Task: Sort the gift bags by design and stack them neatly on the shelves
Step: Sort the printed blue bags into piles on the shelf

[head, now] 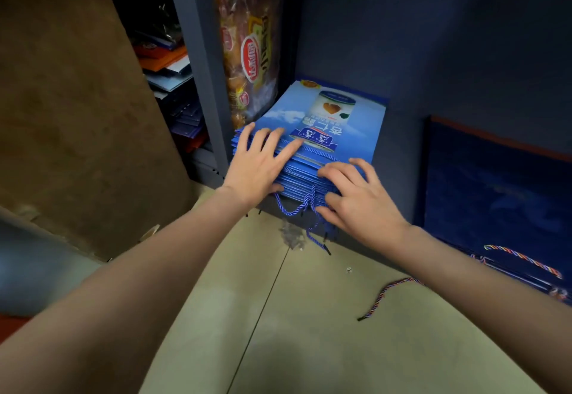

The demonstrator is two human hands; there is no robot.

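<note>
The fingers of the left hand (259,163) were straight and spread apart, lying flat on top of a stack of blue gift bags (312,146), with the thumb against the stack's near edge. The fingers of the right hand (356,200) were bent and slightly apart, their tips pressing on the near right corner of the same stack, the thumb against the front edge beside the blue rope handles (301,208) that hung down from the bags. Whether the right fingers actually pinched any bag could not be told. Both bare forearms reached in from the lower corners of the view. The stack lay flat on the bottom of a dark blue shelf unit (433,53), at its left side, close to a grey upright post (201,62). The top bag showed a printed can and sky design. Just behind the stack's left side, a clear packet of snacks (247,43) stood upright against the post. To the right, well apart from the stack, dark blue bags (495,183) leaned and lay, with multicoloured rope handles (523,260) showing. One loose multicoloured cord (387,294) lay on the pale tiled floor (278,331). Left of the post, another compartment held a mixed pile of flat bags (173,77). A brown board (71,99) leaned at the far left.
</note>
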